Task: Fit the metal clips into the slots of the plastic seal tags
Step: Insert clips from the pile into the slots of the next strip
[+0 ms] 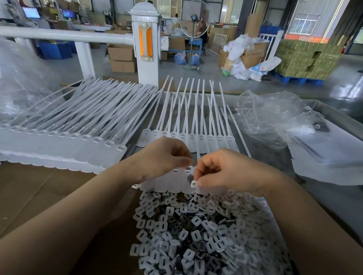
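Two bare forearms, no sleeves; left hand [163, 157] and right hand [225, 170] ungloved, without rings or a watch.

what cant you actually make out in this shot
- Head view: the left hand covers its own fingertips, so whether it pinches a clip is unclear.
- The slots of the near seal tags sit behind both hands.
- The right hand hides most of the clip it pinches.
- The clip pile is cut off by the bottom edge.

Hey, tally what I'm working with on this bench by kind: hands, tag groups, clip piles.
Hands: 2, left hand and right hand
Seal tag groups: 3, left, back, front
Clip piles: 1
Total: 6
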A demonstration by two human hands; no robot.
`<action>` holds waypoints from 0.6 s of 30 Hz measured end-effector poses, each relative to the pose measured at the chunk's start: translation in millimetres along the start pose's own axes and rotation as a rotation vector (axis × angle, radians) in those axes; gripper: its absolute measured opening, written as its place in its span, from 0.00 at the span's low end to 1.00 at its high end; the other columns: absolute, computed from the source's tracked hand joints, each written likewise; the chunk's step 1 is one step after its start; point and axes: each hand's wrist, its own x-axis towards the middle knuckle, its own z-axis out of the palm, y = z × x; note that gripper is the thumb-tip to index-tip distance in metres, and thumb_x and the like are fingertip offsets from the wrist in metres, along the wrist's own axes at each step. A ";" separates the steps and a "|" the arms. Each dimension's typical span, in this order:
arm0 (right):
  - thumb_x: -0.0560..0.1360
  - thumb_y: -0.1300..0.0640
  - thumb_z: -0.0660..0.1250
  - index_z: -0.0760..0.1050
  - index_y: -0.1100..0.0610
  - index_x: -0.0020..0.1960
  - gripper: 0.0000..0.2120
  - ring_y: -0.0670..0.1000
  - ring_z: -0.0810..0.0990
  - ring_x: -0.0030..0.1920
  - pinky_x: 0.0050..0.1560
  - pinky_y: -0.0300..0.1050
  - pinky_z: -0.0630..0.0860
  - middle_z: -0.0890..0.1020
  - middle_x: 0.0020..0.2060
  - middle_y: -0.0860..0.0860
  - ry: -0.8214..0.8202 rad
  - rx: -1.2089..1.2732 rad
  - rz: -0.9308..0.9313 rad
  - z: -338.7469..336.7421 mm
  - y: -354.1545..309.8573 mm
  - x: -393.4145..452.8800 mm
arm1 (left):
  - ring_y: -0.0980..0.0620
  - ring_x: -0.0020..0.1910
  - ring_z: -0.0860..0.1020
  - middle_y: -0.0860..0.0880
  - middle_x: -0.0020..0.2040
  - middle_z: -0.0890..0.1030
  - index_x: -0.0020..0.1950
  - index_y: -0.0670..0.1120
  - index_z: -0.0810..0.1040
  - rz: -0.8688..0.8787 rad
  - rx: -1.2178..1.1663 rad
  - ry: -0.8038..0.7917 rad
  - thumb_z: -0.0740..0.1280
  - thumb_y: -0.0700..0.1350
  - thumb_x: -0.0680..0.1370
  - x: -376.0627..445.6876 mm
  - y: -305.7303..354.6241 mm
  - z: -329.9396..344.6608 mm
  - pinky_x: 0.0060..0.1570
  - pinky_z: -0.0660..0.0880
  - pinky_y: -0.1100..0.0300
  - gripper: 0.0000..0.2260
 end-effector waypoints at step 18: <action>0.72 0.59 0.72 0.81 0.50 0.40 0.05 0.45 0.82 0.36 0.39 0.38 0.80 0.85 0.36 0.46 0.500 0.113 -0.046 8.6 5.4 10.0 | 0.60 0.33 0.76 0.50 0.39 0.86 0.45 0.46 0.84 -0.096 -0.276 -0.032 0.70 0.51 0.77 -4.3 6.4 -4.0 0.37 0.68 0.63 0.10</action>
